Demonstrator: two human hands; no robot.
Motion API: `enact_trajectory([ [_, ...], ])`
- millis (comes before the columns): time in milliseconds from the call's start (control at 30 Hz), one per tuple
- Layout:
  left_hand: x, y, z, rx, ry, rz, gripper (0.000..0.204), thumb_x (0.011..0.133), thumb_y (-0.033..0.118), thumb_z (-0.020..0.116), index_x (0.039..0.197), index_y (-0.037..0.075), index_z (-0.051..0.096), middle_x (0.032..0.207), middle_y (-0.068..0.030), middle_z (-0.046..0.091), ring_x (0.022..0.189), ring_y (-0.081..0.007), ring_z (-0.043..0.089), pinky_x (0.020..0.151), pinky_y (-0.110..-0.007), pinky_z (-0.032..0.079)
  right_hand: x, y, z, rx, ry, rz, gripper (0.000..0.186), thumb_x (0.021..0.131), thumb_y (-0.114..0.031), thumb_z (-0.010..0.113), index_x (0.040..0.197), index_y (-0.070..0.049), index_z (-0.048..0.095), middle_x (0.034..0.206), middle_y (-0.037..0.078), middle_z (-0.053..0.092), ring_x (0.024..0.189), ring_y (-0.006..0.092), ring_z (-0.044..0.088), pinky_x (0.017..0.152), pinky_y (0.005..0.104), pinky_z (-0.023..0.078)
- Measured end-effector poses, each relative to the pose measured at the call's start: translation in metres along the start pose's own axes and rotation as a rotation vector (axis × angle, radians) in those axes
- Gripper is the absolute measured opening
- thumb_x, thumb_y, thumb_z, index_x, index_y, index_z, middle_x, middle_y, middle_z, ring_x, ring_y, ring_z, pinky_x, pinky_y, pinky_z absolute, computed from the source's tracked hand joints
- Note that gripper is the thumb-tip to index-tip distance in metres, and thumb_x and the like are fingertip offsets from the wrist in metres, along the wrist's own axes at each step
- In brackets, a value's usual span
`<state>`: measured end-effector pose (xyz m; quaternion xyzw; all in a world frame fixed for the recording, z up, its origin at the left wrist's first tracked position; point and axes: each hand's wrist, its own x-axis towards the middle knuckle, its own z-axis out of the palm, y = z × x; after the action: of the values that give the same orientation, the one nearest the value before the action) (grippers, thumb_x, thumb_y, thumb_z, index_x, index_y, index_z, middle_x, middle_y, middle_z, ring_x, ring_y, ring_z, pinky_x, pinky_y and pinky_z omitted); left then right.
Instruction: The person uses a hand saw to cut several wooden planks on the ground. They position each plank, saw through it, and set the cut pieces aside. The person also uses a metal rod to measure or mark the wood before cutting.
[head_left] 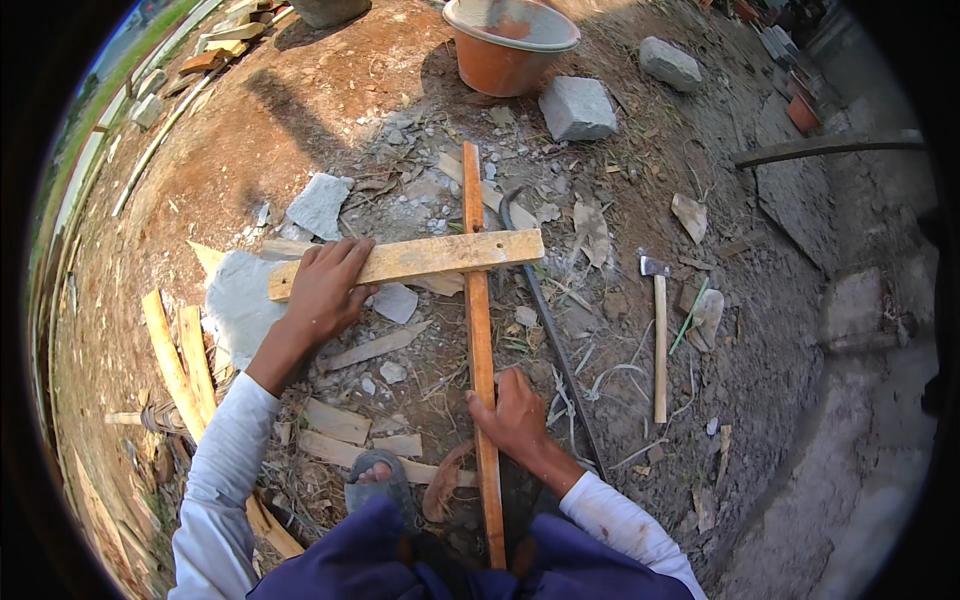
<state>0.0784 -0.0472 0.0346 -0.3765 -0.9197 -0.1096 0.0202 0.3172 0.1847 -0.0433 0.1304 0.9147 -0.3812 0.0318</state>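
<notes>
Two wooden strips form a cross on the dirt in front of you. The long strip [479, 340] runs straight away from you, its near end between your knees. The short plank [405, 259] lies across it near the far end, its long axis left to right, slightly tilted. Your left hand [326, 287] presses flat, fingers spread, on the plank's left end. Your right hand [514, 413] grips the long strip, fingers apparently curled around it. One hatchet [657, 335] lies to your right, handle toward you. One orange basin [507, 44] and several grey stones sit beyond.
</notes>
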Motion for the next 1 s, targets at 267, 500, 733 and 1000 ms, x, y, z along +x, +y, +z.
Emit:
enact_trajectory([
  [267,-0.002,0.004,-0.011,-0.058,-0.12,-0.003,0.061,0.085,0.023,0.078,0.138,0.005,0.056,0.122,-0.0135,0.063,0.119,-0.0342,0.058,0.102,-0.046,0.043,-0.001,-0.003,-0.006,0.023,0.007,-0.012,0.043,0.093,-0.037,0.074,0.104,0.0,0.055,0.097,0.02,0.057,0.087,0.0413,0.063,0.077,0.0507,0.051],
  [500,-0.002,0.001,-0.008,-0.039,-0.107,-0.016,0.064,0.085,0.024,0.079,0.141,0.006,0.054,0.123,-0.0138,0.063,0.121,-0.0344,0.058,0.104,-0.046,0.043,-0.036,0.024,-0.041,0.093,0.108,0.032,0.041,0.095,-0.03,0.073,0.118,0.002,0.063,0.11,0.021,0.061,0.102,0.0427,0.064,0.086,0.048,0.052],
  [733,-0.008,0.007,-0.013,0.078,-0.063,-0.019,0.077,0.085,0.033,0.08,0.151,0.01,0.048,0.144,-0.0156,0.055,0.139,-0.0356,0.047,0.121,-0.052,0.032,-0.15,0.08,-0.097,-0.309,0.172,0.514,0.037,0.095,-0.03,0.07,0.113,0.002,0.063,0.108,0.024,0.061,0.102,0.0459,0.061,0.087,0.0532,0.049],
  [1000,0.002,0.056,0.008,-0.054,0.163,0.095,0.07,0.089,0.037,0.077,0.145,0.006,0.052,0.141,-0.0166,0.055,0.141,-0.0364,0.045,0.124,-0.055,0.029,-0.187,0.127,-0.1,-0.251,-0.025,0.417,0.035,0.1,-0.035,0.065,0.103,0.0,0.061,0.107,0.022,0.061,0.1,0.0474,0.062,0.083,0.0542,0.05],
])
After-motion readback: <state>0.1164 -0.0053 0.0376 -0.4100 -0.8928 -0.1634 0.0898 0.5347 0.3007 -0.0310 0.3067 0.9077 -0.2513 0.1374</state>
